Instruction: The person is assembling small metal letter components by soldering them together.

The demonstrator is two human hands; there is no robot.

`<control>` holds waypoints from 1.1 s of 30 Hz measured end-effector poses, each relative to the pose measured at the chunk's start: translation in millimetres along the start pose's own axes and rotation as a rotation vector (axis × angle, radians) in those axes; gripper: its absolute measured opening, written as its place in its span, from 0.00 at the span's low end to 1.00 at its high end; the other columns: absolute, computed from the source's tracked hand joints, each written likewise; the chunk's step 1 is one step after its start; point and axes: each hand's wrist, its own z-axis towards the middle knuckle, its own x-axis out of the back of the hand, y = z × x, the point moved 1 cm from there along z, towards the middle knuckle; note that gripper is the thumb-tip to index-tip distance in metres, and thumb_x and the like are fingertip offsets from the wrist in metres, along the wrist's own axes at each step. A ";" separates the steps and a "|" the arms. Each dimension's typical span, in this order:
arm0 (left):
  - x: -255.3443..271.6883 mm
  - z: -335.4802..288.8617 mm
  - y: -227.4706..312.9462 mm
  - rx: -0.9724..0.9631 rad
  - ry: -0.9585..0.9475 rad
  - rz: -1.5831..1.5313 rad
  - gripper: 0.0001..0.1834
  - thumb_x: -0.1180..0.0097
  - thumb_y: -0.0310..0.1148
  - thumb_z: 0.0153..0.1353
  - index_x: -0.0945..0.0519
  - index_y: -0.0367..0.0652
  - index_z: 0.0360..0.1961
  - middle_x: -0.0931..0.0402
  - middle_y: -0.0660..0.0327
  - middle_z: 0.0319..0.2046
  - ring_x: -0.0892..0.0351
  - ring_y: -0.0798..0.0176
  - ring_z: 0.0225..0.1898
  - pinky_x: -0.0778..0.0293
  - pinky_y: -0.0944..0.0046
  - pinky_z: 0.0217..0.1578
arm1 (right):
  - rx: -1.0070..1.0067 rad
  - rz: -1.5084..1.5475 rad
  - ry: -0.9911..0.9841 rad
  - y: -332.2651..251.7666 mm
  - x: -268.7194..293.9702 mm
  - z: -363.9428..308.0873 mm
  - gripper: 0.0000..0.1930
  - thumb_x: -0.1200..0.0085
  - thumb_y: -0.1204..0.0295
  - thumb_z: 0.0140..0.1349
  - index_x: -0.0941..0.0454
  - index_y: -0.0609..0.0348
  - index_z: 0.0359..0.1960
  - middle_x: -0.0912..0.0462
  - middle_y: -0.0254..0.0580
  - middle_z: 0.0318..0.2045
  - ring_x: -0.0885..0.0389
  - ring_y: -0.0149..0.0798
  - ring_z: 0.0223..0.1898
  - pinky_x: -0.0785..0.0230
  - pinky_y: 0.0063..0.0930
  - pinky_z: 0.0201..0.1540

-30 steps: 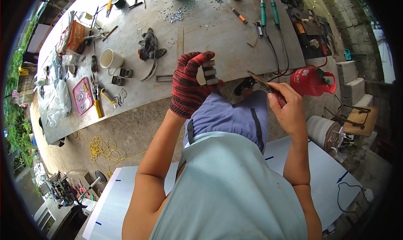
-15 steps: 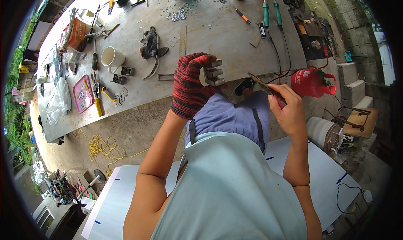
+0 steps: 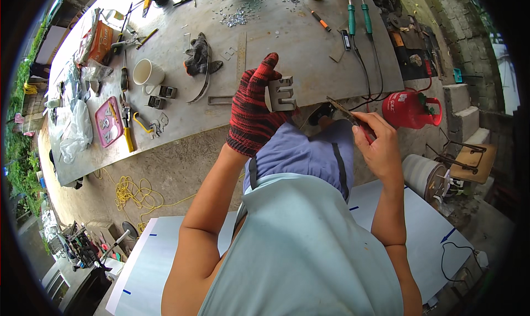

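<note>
I'm holding a slotted metal bracket point(image 3: 276, 95) in the air, with the steel counter point(image 3: 309, 56) spreading out beyond it. I'm judging this as a look-over or positioning step, and the next move seems to be calling for a steady grip and the prongs facing the tool. The bracket is looking dull grey, its squared prongs pointing right from a paler flat side. My gloved left hand point(image 3: 252, 109) is gripping it from its left, one digit standing clear above. Right of the bracket and apart from it, my bare right hand point(image 3: 381, 138) is clasping a red-handled tool point(image 3: 345, 110), perhaps pliers. Beyond the bracket, a ruler point(image 3: 241, 53) is lying; well left of it, a cream mug point(image 3: 148, 75) is standing; well right, a red gas cylinder point(image 3: 406, 107) is sitting.
</note>
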 end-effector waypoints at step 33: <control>-4.9 -16.1 -27.5 0.240 -0.103 -0.492 0.49 0.17 0.23 0.37 0.29 0.46 0.63 0.25 0.58 0.58 0.23 0.57 0.59 0.25 0.58 0.62 | 0.012 -0.004 0.005 -1.6 -3.2 -2.6 0.14 0.39 0.72 0.65 0.17 0.66 0.50 0.15 0.49 0.40 0.14 0.44 0.35 0.22 0.33 0.42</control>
